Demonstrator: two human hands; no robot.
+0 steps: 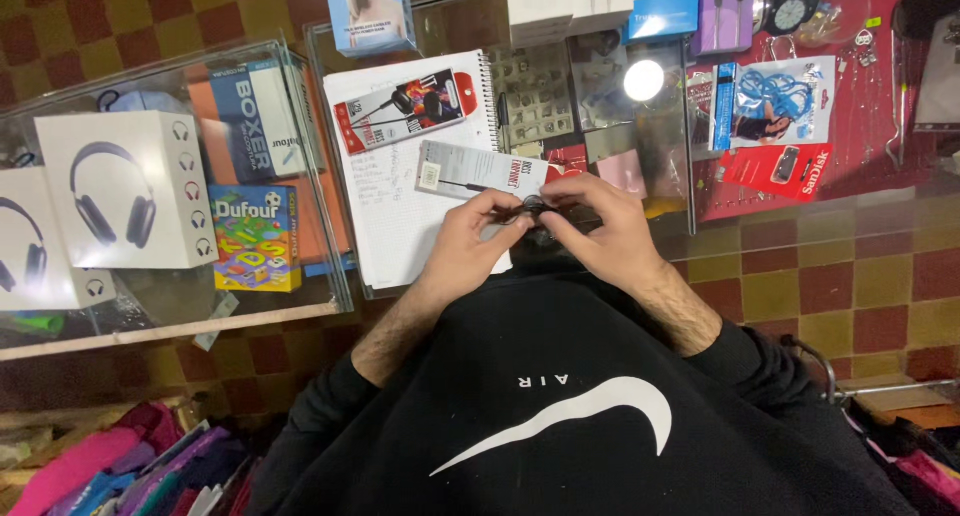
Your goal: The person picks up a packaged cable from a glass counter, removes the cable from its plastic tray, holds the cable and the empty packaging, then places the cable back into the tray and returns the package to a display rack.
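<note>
**Black earphones pinched in both hands over the glass counter**

Black, small and partly hidden, the earphones [537, 208] sat between the person's two hands at the near edge of the glass counter [330, 156]. The left hand [470, 238] was curled, its thumb and forefinger pinching the round dark piece from one side. The right hand [605, 234] met it from the other side, fingers bent and closed on the same piece, so that the fingertips of both hands almost touched. How the cord ran beneath the palms I could not tell.

Just beyond the hands lay a flat earphone package [470, 171] in grey and red, its near end touching the knuckles. It rested on an open spiral notebook [400, 216] with handwritten lines, and a second earphone package [405, 108], red with a clear window, lay higher on the same page.

Toward the left edge of the counter, under the glass, stood a white headphone box [125, 188] and, beside it, a bright yellow sweets box [255, 238]. At the far right corner, a red cloth [850, 116] carried small packets, and a round lamp [643, 80] shone near the middle of the far edge.
</note>
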